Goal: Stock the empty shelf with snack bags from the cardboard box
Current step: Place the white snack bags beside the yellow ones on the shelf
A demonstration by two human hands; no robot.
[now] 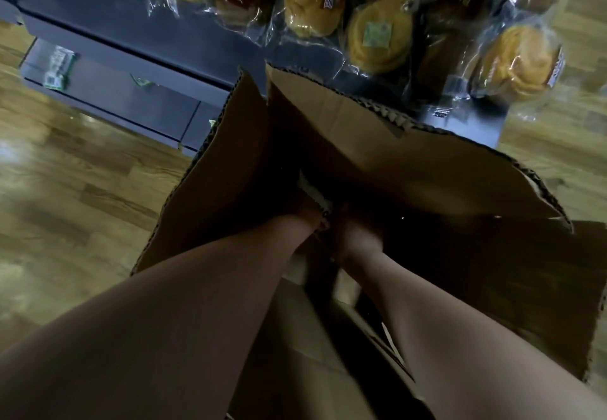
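Observation:
A tall open cardboard box (377, 143) stands on the floor right below me, its flaps up. Both my arms reach deep into it. My left hand (308, 216) and my right hand (356, 239) are close together in the dark bottom, next to a pale edge of packaging (315, 194). The fingers are in shadow, so what they hold cannot be made out. Clear snack bags of yellow round cakes (377, 35) lie piled on the dark shelf (138, 30) just beyond the box.
A lower dark shelf level (108, 91) holds a green-labelled packet (57, 66) at the left. Wood-pattern floor (65, 189) spreads to the left and at the far right of the box.

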